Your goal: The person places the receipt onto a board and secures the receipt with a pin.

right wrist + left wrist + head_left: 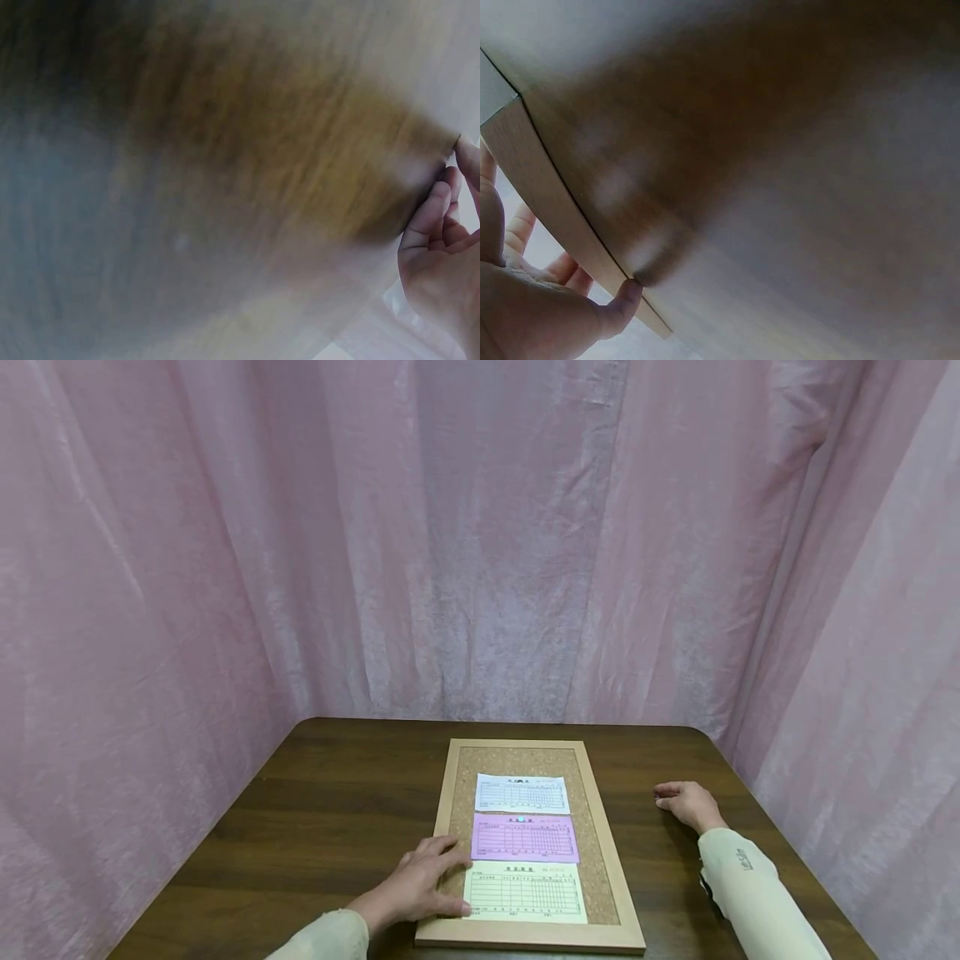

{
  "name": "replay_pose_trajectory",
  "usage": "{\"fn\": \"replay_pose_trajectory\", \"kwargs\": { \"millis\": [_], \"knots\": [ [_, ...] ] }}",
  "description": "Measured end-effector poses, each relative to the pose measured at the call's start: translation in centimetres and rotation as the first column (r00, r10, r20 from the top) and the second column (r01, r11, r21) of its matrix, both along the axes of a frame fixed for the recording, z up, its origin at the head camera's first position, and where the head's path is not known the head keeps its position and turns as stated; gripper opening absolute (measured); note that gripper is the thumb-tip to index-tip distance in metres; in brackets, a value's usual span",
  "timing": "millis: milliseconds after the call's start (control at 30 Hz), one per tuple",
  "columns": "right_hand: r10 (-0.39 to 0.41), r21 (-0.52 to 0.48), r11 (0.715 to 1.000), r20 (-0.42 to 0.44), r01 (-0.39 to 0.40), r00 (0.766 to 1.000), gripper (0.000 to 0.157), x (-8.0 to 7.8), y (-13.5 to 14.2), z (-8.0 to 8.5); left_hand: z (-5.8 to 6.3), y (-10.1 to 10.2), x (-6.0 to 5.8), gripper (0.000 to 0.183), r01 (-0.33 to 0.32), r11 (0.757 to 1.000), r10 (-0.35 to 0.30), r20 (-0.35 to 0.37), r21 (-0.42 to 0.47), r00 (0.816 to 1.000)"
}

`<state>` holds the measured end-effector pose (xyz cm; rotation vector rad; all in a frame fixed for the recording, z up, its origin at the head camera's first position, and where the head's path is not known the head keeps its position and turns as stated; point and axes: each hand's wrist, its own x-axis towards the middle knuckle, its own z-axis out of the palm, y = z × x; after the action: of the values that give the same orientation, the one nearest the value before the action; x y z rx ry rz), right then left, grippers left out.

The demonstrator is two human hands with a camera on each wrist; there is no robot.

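Note:
A wood-framed cork board lies on the table with three printed slips in a column: a white slip, a purple slip and a pale green slip. A small cyan pin head shows at the purple slip's top edge. My left hand rests over the board's left frame, fingers spread, thumb and fingertip at the green slip's left edge. To the right of the board, my right hand has its fingertips down at the tabletop, thumb and fingers bent. Whether they pinch something small, I cannot tell.
The dark brown wooden table has rounded far corners. Pink curtains hang behind it and along both sides. Bare tabletop shows left of the board and between the board and my right hand.

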<state>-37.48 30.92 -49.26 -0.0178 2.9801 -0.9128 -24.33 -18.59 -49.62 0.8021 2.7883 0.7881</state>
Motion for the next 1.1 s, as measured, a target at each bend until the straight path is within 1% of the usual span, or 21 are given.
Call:
{"fn": "replay_pose_trajectory", "kwargs": {
  "millis": [167, 400, 633, 733, 1100],
  "knots": [
    [0.005, 0.002, 1.0, 0.01, -0.005, 1.0, 0.032, -0.1, 0.01, 0.12, -0.05, 0.06, -0.07, 0.06, -0.005, 1.0, 0.005, 0.008, 0.001, 1.0],
    [0.007, 0.023, 1.0, -0.003, -0.007, 1.0, 0.025, 0.06, -0.05, 0.43, -0.04, 0.12, -0.08, 0.061, -0.006, 1.0, 0.006, 0.011, -0.001, 1.0],
    [-0.015, 0.024, 1.0, -0.001, 0.015, 1.0, 0.023, 0.17, -0.1, 0.32, 0.0, 0.15, -0.05, 0.059, -0.009, 1.0, 0.009, 0.008, -0.005, 1.0],
    [-0.029, 0.016, 0.999, -0.013, 0.029, 0.999, 0.023, 0.12, -0.04, 0.1, 0.01, 0.16, -0.04, 0.059, -0.011, 1.0, 0.011, 0.005, -0.013, 1.0],
    [-0.014, 0.014, 1.0, -0.047, 0.015, 0.999, 0.025, 0.22, 0.21, -0.02, 0.09, 0.09, 0.05, 0.06, -0.009, 1.0, 0.009, 0.006, -0.013, 1.0]
  ]
}}
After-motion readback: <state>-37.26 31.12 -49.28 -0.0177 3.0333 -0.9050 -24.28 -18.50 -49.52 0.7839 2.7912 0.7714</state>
